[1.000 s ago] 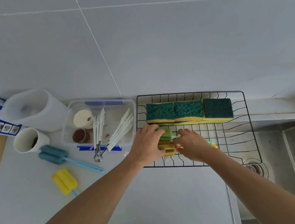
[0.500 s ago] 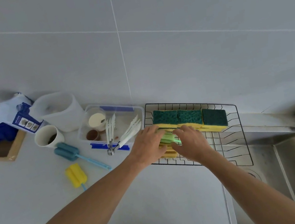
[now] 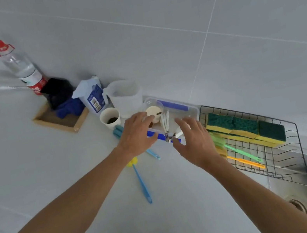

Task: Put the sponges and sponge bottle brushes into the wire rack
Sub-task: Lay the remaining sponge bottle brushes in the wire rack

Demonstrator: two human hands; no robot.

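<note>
Sponges (image 3: 246,127) lie in a row along the far side of the wire rack (image 3: 295,155), beside green (image 3: 242,152) and orange (image 3: 245,162) brushes whose handles point toward the sink. Two blue-handled brushes (image 3: 142,184) lie on the counter, handles toward the camera, under the left hand (image 3: 137,134); the right hand (image 3: 194,142) hovers near, both spread and holding nothing.

Both hands, left (image 3: 137,135) and right (image 3: 194,144), hover open-fingered beside the wire rack (image 3: 290,153) holding three sponges (image 3: 246,126).

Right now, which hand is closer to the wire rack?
Right. The right hand hovers beside the rack, at its left edge; the left hand is farther left, over the two brushes on the counter.
</note>
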